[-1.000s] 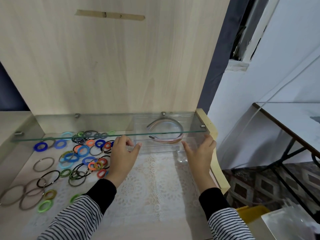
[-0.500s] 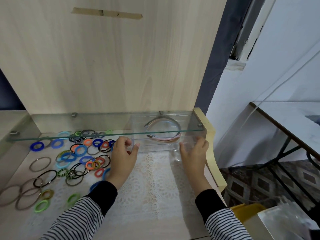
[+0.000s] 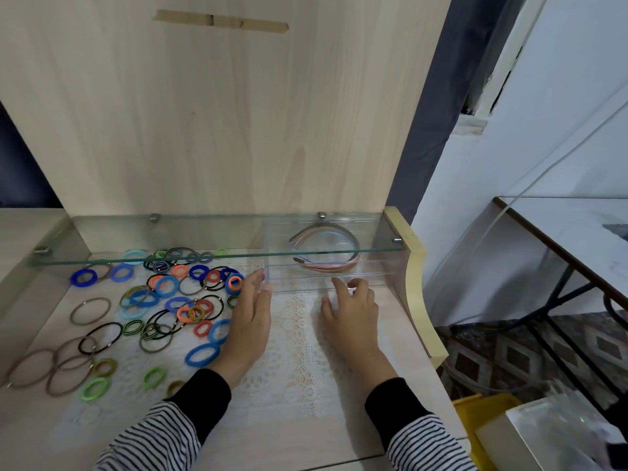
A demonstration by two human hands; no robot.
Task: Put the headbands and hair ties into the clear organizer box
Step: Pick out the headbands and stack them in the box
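Observation:
The clear organizer box (image 3: pixel 375 277) sits at the back right of the wooden desk, under a glass shelf. Several thin headbands (image 3: pixel 326 265) in grey and pink lie inside it. Many hair ties (image 3: pixel 166 287) in blue, orange, green, black and brown are spread over the desk's left half. My left hand (image 3: pixel 249 317) lies flat with straight fingers, its fingertips at the box's front left corner. My right hand (image 3: pixel 353 314) rests in front of the box, with loosely bent fingertips touching the front wall. Neither hand holds anything.
The glass shelf (image 3: pixel 170 258) spans the desk low above the box and the rear hair ties. A white lace mat (image 3: pixel 299 362) lies under my hands. A raised wooden edge (image 3: pixel 416 277) borders the desk's right side. A yellow bin (image 3: pixel 475 413) and a side table (image 3: pixel 560 232) stand at the right.
My right hand has slid left from the box's right front corner to the middle of its front wall. My left hand's fingers have straightened at the left corner.

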